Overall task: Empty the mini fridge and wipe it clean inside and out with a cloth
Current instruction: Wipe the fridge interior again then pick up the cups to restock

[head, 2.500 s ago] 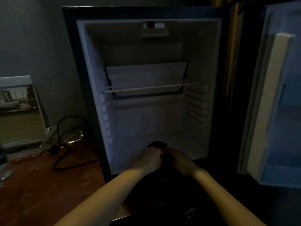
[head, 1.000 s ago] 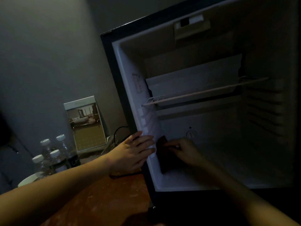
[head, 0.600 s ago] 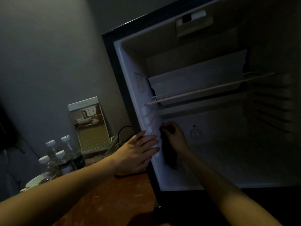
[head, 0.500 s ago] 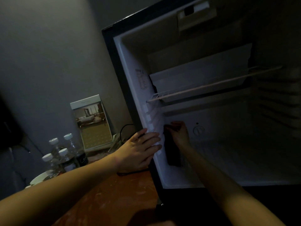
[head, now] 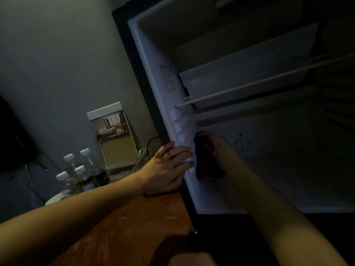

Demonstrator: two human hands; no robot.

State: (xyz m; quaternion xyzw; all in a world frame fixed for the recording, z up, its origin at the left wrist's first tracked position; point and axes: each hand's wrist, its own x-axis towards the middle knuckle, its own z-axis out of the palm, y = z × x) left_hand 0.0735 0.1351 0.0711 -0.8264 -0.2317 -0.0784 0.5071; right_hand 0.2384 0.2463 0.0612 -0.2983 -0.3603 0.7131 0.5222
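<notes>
Fridge [head: 151,60] looks emptied, bottles [head: 80,173] on worktop [head: 134,217]. My right hand [head: 215,146] grips cloth [head: 207,167] on inner left wall; left hand [head: 167,169] flat, fingers [head: 180,153] straight, on front edge. Most inside, all outside left, I reckon.

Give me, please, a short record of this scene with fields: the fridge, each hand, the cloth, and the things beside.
appliance: mini fridge, open; only a wire shelf seen inside
left: left hand rests flat on the front edge of the fridge's left wall
right: right hand reaches inside and holds the cloth
tool: cloth, dark, pressed against the left inner wall below the shelf
nearby: water bottles and a picture card on the wooden top
</notes>
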